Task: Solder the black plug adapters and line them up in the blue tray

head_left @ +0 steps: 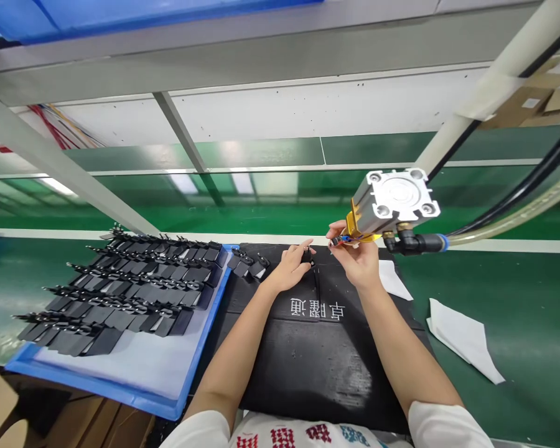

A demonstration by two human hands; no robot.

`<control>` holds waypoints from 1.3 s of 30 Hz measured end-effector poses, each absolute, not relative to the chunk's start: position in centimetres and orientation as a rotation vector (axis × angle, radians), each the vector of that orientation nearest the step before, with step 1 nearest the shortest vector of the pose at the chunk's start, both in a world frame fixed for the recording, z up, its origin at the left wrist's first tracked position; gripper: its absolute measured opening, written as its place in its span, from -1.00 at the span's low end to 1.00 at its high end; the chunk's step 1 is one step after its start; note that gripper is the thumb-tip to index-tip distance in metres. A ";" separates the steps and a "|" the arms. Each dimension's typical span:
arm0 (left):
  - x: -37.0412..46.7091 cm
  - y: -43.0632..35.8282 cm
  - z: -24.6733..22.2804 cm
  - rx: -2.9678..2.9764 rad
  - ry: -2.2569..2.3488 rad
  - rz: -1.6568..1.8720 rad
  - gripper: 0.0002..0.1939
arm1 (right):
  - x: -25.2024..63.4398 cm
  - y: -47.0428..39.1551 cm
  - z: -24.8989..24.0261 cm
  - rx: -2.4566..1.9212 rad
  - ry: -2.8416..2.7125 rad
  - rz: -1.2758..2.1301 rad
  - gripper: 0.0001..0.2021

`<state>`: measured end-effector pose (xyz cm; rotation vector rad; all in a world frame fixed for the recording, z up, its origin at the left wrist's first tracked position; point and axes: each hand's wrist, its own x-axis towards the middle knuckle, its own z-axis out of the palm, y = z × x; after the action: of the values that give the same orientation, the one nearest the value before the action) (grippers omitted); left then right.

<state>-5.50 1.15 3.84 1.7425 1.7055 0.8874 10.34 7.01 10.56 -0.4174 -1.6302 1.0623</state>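
Observation:
My left hand [289,269] is over the far part of a black mat [284,361]. Its thumb and fingers close around a small black part [308,256], partly hidden by the fingers. To its right, my right hand [360,261] is raised beneath a silver pneumatic cylinder [396,198] with a yellow bracket. Its fingertips pinch a small dark piece [336,241] with red and blue bits beside it; its exact kind is too small to make out. Left of my left hand, a few black block-shaped parts [248,266] lie on the mat.
A blue-rimmed tray [205,348] at the left holds rows of similar black parts [135,286]. White sheets [466,339] lie on the green tabletop at the right. Air hoses [508,211] run from the cylinder to the right. A shelf beam [261,53] crosses above.

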 end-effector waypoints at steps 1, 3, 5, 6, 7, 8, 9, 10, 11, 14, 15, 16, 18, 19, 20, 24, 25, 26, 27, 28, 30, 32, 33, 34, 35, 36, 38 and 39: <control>-5.6 1.0 4.3 1.777 1.716 0.834 -0.42 | 10.4 7.1 10.5 -0.410 -1.639 1.069 -0.76; -5.8 0.7 4.8 1.847 1.733 0.769 -0.48 | 10.5 7.2 10.4 -0.411 -1.652 1.080 -0.77; -5.8 0.6 4.8 1.874 1.770 0.772 -0.54 | 10.5 7.3 10.2 -0.423 -1.653 1.084 -0.78; -5.7 0.6 4.7 1.868 1.796 0.791 -0.57 | 10.6 7.4 10.1 -0.430 -1.651 1.086 -0.78; -5.5 0.6 4.5 1.855 1.819 0.817 -0.62 | 10.6 7.4 10.1 -0.439 -1.647 1.089 -0.78; -5.4 0.6 4.3 1.840 1.836 0.847 -0.66 | 10.6 7.4 10.0 -0.449 -1.644 1.094 -0.78; -5.2 0.5 4.0 1.829 1.844 0.878 -0.70 | 10.6 7.4 9.9 -0.461 -1.640 1.099 -0.77; -5.0 0.5 3.8 1.820 1.847 0.906 -0.74 | 10.7 7.4 9.9 -0.474 -1.639 1.103 -0.76; -4.7 0.5 3.5 1.810 1.849 0.933 -0.76 | 10.7 7.4 9.8 -0.483 -1.641 1.103 -0.74; -4.0 0.4 2.9 1.770 1.927 0.971 -0.78 | 10.6 7.5 9.8 -0.483 -1.655 1.081 -0.72; -3.7 0.3 2.7 1.758 1.986 0.953 -0.76 | 10.6 7.6 9.7 -0.477 -1.662 1.074 -0.72; -3.5 0.3 2.6 1.747 2.052 0.920 -0.73 | 10.6 7.6 9.7 -0.471 -1.667 1.069 -0.73; -3.2 0.4 2.4 1.747 2.151 0.842 -0.65 | 10.5 7.7 9.6 -0.457 -1.675 1.064 -0.73; -3.1 0.4 2.4 1.758 2.172 0.814 -0.62 | 10.5 7.7 9.6 -0.452 -1.679 1.059 -0.72; -3.1 0.4 2.4 1.776 2.175 0.794 -0.61 | 10.5 7.8 9.6 -0.449 -1.684 1.051 -0.72; -3.3 0.3 2.5 1.830 2.149 0.740 -0.67 | 10.6 8.0 9.4 -0.469 -1.705 1.023 -0.71; -3.4 0.3 2.6 1.832 2.147 0.731 -0.68 | 10.6 8.0 9.4 -0.474 -1.709 1.025 -0.71; -3.5 0.3 2.7 1.838 2.145 0.728 -0.68 | 10.7 8.1 9.4 -0.479 -1.712 1.030 -0.70; -3.6 0.2 2.7 1.851 2.141 0.723 -0.68 | 10.7 8.1 9.4 -0.483 -1.712 1.035 -0.70; -3.6 0.2 2.8 1.873 2.137 0.711 -0.67 | 10.7 8.1 9.4 -0.484 -1.711 1.038 -0.71; -3.8 0.2 2.8 1.917 2.137 0.657 -0.63 | 10.7 8.1 9.4 -0.476 -1.702 1.039 -0.72; -3.9 0.3 2.8 1.937 2.135 0.614 -0.59 | 10.8 8.1 9.5 -0.469 -1.689 1.039 -0.74; -4.0 0.3 2.8 1.933 2.123 0.616 -0.59 | 10.8 8.1 9.4 -0.472 -1.683 1.039 -0.74; -4.0 0.4 2.7 1.919 2.103 0.640 -0.59 | 10.8 8.2 9.4 -0.482 -1.677 1.040 -0.74; -4.1 0.4 2.5 1.885 2.078 0.688 -0.60 | 10.8 8.2 9.4 -0.495 -1.675 1.038 -0.73; -4.1 0.5 2.4 1.824 2.050 0.763 -0.61 | 10.9 8.3 9.3 -0.507 -1.674 1.035 -0.73; -4.1 0.7 2.2 1.591 1.962 1.003 -0.60 | 10.9 8.4 9.2 -0.518 -1.674 1.026 -0.72; -4.1 0.8 2.2 1.418 1.888 1.144 -0.59 | 11.0 8.5 9.2 -0.521 -1.675 1.017 -0.71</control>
<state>-4.05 0.84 2.22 1.4177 1.8876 1.1444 10.97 8.50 9.22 -0.5210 -1.6753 1.0174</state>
